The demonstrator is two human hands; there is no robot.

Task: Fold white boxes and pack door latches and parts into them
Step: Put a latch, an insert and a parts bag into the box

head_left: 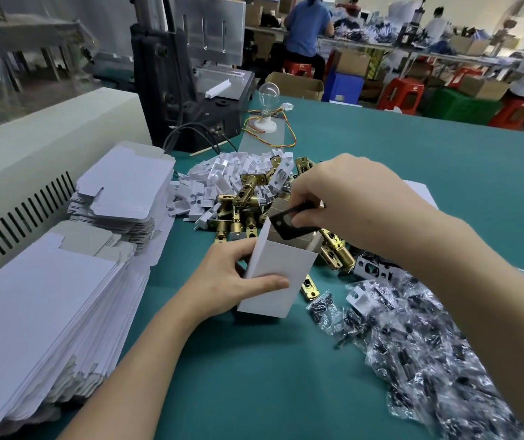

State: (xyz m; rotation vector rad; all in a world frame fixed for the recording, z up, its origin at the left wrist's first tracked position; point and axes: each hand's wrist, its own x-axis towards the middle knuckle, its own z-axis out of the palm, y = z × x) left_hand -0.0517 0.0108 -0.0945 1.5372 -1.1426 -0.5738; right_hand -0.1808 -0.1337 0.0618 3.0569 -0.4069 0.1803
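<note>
Left grip (222,281) wraps the box (281,265), thumb across its front, keeping it upright at the middle of the bench (381,138), mouth up, so the right grip (349,198), pinching a black plate (286,222), can slide it in. Latches (238,204) are piled just beyond.

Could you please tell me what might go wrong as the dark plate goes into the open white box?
1. The dark plate, pinched by the right hand, sits tilted across the open top of the white box. It may catch on the rim instead of dropping in.
2. The left hand grips the box from one side only, so a downward push could tip it or dent its thin walls.
</note>
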